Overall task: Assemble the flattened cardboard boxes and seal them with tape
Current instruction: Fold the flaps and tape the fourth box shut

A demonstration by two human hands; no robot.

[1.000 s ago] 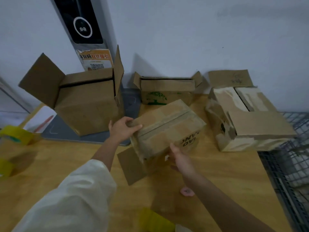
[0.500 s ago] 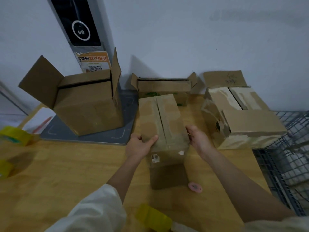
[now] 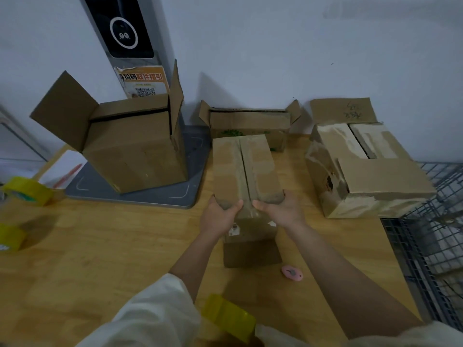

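While both hands gripped its near end, the left hand (image 3: 220, 216) and right hand (image 3: 281, 212) steadied the small box (image 3: 244, 171) on the table (image 3: 100, 246), flaps folded shut (seam untaped, apparently). Next, probably, came reaching for the tape roll (image 3: 229, 318).

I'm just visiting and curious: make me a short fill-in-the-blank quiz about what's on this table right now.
1. Both hands, left hand and right hand, hold the near end of a cardboard ____.
2. The small cutter on the wooden table is ____ in colour.
3. The tape roll nearest the camera is ____.

Missing words: box; pink; yellow
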